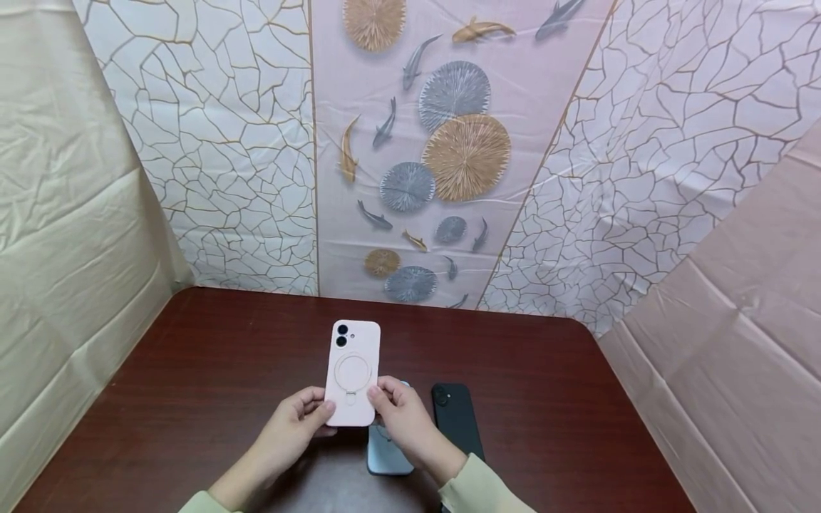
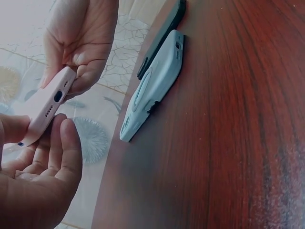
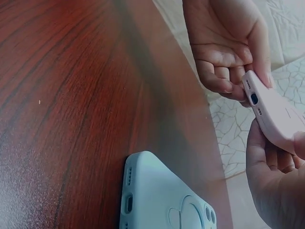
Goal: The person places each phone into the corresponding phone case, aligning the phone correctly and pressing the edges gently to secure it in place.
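Upright above the table, a phone in a pale pink case (image 1: 351, 374) is held between both hands, its back facing the head camera. Two dark lenses and a ring outline show on that back. My left hand (image 1: 291, 427) pinches the lower left edge, thumb on the back. On the lower right edge, my right hand (image 1: 407, 420) grips it the same way. Beneath the right hand lies a light blue phone (image 1: 390, 459), partly covered by it. The left wrist view shows the pink case's bottom edge with its port (image 2: 58, 96).
A black phone (image 1: 457, 420) lies right of the blue one, its lower end behind the right forearm. The dark red wooden table (image 1: 545, 399) is bounded by patterned cloth (image 1: 410, 214) at the back and plain cloth at both sides.
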Available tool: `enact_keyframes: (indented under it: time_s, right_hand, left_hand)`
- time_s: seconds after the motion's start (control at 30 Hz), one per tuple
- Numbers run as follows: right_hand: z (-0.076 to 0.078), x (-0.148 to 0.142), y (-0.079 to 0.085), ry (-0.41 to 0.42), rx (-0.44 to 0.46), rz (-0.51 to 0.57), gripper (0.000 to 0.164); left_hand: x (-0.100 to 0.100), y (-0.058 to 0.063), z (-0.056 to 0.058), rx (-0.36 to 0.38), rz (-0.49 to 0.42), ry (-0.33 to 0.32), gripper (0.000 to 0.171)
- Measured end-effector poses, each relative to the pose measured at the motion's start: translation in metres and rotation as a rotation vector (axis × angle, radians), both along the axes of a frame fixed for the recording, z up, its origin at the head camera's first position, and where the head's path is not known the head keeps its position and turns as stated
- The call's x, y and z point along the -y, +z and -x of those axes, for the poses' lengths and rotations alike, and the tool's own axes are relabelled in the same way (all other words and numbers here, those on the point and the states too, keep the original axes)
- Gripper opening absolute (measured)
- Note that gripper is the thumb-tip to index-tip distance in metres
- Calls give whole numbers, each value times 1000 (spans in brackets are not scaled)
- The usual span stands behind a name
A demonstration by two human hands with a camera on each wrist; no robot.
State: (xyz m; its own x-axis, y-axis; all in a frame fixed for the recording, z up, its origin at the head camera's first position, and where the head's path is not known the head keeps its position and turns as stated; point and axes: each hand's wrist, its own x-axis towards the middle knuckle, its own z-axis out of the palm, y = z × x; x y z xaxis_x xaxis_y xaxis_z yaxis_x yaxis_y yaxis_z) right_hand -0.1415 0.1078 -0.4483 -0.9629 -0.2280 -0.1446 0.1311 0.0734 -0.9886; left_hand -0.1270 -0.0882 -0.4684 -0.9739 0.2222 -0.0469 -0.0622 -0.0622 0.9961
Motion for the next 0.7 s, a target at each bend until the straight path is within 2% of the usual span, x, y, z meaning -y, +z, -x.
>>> enact_keyframes:
  time_s: [0.33,0.57,0.7]
  right_hand:
    - [0,0,-3,6,13,58,25]
    - [0,0,-3,7,15,64,28]
    - [0,1,-3,-3,21,67,29]
  left_hand:
    - [0,-4,-1,-52,39,23,27]
    - [1,-4,-1,-40,12,-17,31]
    - [1,-4,-1,-50,52,-42,39]
